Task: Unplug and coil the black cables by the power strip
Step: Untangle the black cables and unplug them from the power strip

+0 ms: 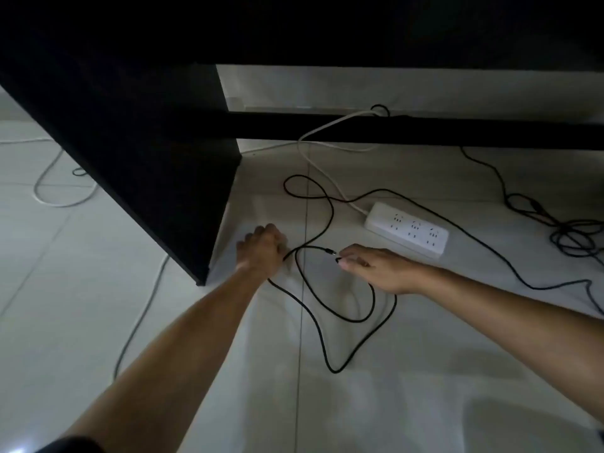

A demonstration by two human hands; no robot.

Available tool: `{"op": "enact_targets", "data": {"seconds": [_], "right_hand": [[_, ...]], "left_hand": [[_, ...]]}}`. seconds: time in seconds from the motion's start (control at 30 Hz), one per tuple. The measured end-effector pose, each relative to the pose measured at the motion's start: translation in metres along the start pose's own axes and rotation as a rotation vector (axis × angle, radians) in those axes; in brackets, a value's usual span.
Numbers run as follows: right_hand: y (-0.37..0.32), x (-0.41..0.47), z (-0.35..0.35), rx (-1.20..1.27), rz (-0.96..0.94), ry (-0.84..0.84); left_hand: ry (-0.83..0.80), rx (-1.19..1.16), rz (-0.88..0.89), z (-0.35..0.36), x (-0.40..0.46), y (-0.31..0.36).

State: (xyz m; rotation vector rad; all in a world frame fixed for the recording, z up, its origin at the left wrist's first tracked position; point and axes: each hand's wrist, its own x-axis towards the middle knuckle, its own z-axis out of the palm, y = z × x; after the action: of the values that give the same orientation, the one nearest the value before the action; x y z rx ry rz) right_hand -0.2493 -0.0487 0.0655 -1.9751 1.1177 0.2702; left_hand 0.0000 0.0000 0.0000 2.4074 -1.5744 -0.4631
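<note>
Near the middle of the frame, the left hand (263,251) is gripping the black cable (322,308) on the floor and the right hand's (376,268) fingers are pinching its plug end — coiling is starting, and the next loop probably needs gathering.

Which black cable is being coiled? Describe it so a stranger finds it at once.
Start at the white power strip on the tiled floor. Just in front of it, two hands meet over a thin black cable looping toward the camera. Unlike the tangled black bundle far right and the white cord, this one is gripped by the left hand, its plug end pinched in the right hand.
</note>
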Motion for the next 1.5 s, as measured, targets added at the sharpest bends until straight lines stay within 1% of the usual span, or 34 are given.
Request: {"op": "enact_targets", "data": {"seconds": [0.1,0.17,0.23,0.43,0.47,0.53,0.6,0.73,0.8,0.97,1.17,1.33,1.43,1.5], "right_hand": [[-0.002,0.010,0.000,0.022,0.021,-0.025],[-0.003,0.015,0.000,0.034,0.030,-0.043],[-0.005,0.021,0.002,0.046,0.026,-0.045],[-0.012,0.037,0.006,0.058,-0.016,-0.033],[-0.014,0.038,0.006,0.063,-0.022,-0.029],[-0.018,0.043,0.006,0.078,-0.041,-0.011],[-0.022,0.048,0.005,0.101,-0.064,0.035],[-0.033,0.052,-0.004,0.141,-0.119,0.169],[-0.034,0.050,-0.012,0.179,-0.133,0.267],[-0.035,0.043,-0.029,0.312,-0.184,0.406],[-0.003,0.008,-0.054,0.472,-0.130,0.519],[0.032,-0.016,-0.064,0.658,0.011,0.551],[0.043,-0.026,-0.076,0.810,0.033,0.553],[0.049,-0.031,-0.083,0.848,0.022,0.561]], "left_hand": [[-0.037,-0.066,-0.095,-0.002,0.006,-0.023],[-0.110,-0.024,-0.078,0.002,0.009,-0.038],[-0.143,-0.028,-0.064,0.008,0.011,-0.046],[-0.091,-0.156,-0.082,0.010,0.015,-0.049],[-0.094,-0.198,-0.095,0.011,0.017,-0.050],[-0.092,-0.384,-0.150,0.010,0.016,-0.043],[-0.064,-0.533,-0.135,0.005,0.015,-0.028],[-0.028,-0.690,-0.046,-0.013,0.013,0.011],[-0.073,-0.758,0.016,-0.022,0.012,0.034],[-0.141,-0.894,0.175,-0.039,0.009,0.072],[-0.205,-1.019,0.188,-0.030,0.009,0.123],[-0.240,-0.947,0.226,-0.015,0.009,0.158],[-0.266,-0.877,0.263,-0.005,0.010,0.175],[-0.266,-0.868,0.280,-0.003,0.010,0.187]]}}
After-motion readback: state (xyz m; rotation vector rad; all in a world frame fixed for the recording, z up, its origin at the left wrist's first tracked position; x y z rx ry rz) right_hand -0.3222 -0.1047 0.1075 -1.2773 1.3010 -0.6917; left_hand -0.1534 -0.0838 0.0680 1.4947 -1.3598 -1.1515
